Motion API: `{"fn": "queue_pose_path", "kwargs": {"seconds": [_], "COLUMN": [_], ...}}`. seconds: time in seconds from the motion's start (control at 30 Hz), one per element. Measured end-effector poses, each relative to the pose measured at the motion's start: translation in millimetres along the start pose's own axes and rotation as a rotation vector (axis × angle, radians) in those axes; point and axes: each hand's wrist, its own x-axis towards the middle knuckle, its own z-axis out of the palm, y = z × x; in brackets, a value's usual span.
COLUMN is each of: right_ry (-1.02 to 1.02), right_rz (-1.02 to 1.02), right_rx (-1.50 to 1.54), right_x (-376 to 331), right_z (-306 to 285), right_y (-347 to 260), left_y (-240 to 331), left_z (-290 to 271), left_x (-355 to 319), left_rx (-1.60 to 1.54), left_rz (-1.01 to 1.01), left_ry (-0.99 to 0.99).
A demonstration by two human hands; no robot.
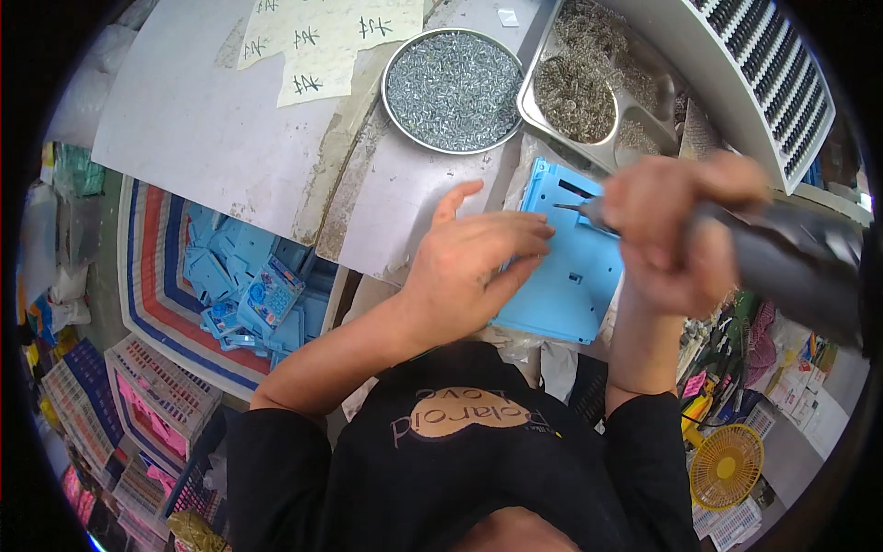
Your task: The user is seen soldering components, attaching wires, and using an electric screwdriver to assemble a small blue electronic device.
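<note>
A flat light-blue plastic case (556,281) lies at the near edge of the table, on what looks like clear plastic film. My left hand (474,262) grips its left edge, fingertips on the top face and index finger raised. In my right hand (676,221), blurred by motion, is a dark power screwdriver (782,267). The screwdriver's thin bit points left, over the upper part of the case near a slot. Whether the bit touches the case I cannot tell.
Beyond the case stand a round metal dish (451,151) of small screws and a steel tray (598,155) of small springs. A white ridged bin (685,74) rises at far right. Left, a striped bag (152,248) holds blue plastic parts (235,267). A yellow fan (727,466) sits lower right.
</note>
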Motion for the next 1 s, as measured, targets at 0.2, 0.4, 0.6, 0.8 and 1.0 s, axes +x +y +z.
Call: {"fn": "queue_pose_path", "kwargs": {"seconds": [0.2,0.4,0.6,0.8,1.0], "right_ry": [-0.072,0.069,0.065,-0.030,-0.177], "right_rz": [-0.053,0.010,0.095,0.035,0.046], "right_rx": [0.048,-0.075,-0.020,0.083,0.324], "right_x": [5,-2,-9,2,4], "right_z": [1,2,4,-14,-25], "right_y": [-17,14,27,-3,-35], "left_y": [2,-3,1,0,6], "left_z": [-5,4,14,10,1], "left_x": [5,3,-4,0,13], "left_rx": [0.065,0.183,0.303,0.178,0.084], "left_rz": [0.000,0.169,0.194,0.152,0.041], "left_ry": [0.064,0.012,0.044,0.004,-0.012]}}
